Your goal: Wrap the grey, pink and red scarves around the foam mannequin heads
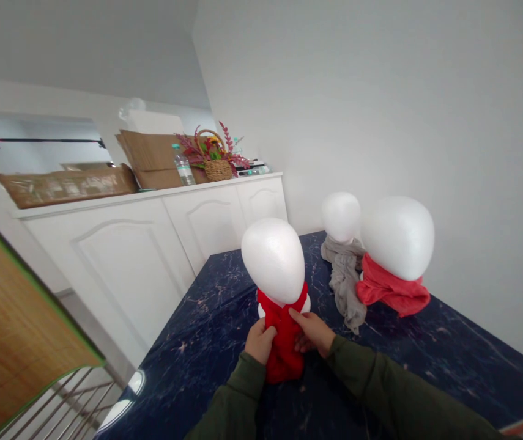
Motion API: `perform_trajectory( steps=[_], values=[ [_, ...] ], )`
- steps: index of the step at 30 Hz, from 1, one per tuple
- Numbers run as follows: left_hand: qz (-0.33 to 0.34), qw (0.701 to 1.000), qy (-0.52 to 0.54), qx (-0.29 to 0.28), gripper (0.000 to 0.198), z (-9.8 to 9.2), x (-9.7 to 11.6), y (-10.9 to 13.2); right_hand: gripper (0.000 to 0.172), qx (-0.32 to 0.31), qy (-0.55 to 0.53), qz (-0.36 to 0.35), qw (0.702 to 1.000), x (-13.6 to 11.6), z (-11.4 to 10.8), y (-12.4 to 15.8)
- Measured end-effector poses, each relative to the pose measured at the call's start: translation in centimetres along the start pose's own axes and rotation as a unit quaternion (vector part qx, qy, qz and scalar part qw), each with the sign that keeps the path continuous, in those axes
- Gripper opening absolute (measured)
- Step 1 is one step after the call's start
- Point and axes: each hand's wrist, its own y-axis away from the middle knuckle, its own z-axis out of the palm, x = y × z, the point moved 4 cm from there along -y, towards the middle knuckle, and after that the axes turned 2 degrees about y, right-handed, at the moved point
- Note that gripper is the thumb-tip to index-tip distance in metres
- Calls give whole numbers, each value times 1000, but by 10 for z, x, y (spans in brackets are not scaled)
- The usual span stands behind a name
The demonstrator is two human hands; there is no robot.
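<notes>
A white foam mannequin head (274,258) stands upright on the dark blue marbled table (188,342). Around its neck goes a red scarf (284,357), whose front hangs down onto the tabletop. My left hand (260,341) pinches the scarf's left edge between thumb and fingers. On the other side, my right hand (314,332) grips the scarf just below the neck, thumb on top. Some fingertips of both hands are hidden by the cloth. To the right are two more foam heads, one (341,216) with a grey scarf (347,287), the nearer (399,237) with a coral-red scarf (392,287).
White cabinets (123,263) stand beyond the table, bearing cardboard boxes (68,186), a water bottle (183,166) and a flower basket (218,170). A wooden-looking panel (18,330) over a wire rack (66,403) is at the left. A wall (380,110) borders the right side.
</notes>
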Motion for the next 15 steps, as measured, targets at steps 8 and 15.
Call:
perform_trajectory(
  steps=[8, 15],
  values=[
    [-38, 984, 170, 28, 15, -15, 7, -12, 6, 102, -303, -88, 943, -13, -10, -2],
    [-54, 946, 281, 154, 11, -88, 32, -27, 19, 67, -411, -47, 908, -14, -59, -18]
  ],
)
